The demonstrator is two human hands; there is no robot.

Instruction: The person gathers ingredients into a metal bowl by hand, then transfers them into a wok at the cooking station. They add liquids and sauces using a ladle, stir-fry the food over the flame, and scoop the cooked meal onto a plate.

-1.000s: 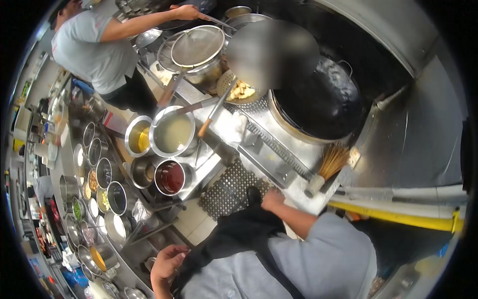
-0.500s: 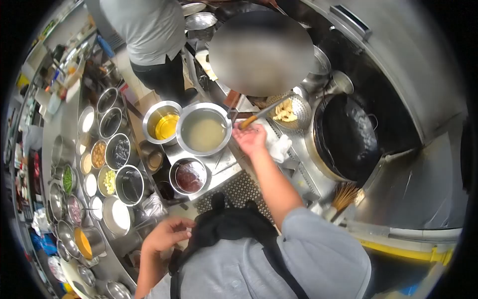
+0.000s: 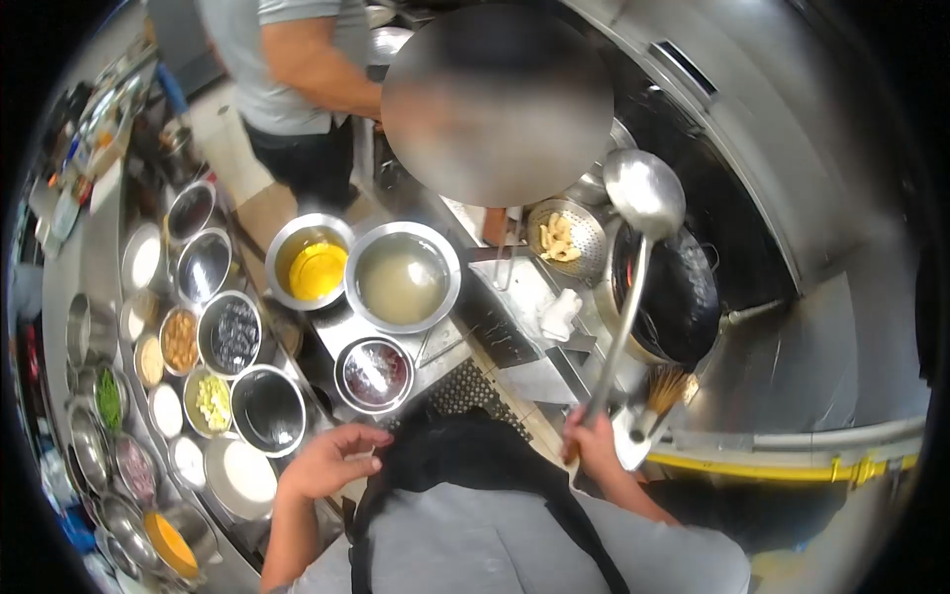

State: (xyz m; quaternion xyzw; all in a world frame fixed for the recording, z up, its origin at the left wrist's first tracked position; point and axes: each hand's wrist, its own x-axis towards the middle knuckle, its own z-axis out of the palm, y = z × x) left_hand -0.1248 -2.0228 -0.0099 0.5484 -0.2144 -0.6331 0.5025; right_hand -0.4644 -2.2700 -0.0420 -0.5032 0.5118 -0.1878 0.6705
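My right hand is wrapped round the handle of a large metal ladle, whose bowl is raised in front of the black wok. My left hand hangs empty beside the black apron, fingers apart and slightly curled. Pale yellow pieces lie in a perforated strainer left of the wok. Nearer the middle stand a pot of cloudy liquid, a pot of yellow oil and a pot with dark red contents.
A co-worker in a grey shirt stands at the upper left, one arm reaching right. Many ingredient pots, one with dark contents, line the left counter. A straw brush and a white cloth are near the stove. A blurred oval hides the top centre.
My right hand has moved from beside the strainer down toward my body and now holds the upright ladle. The view has shifted. The co-worker's arm has come into view. My left hand stays low.
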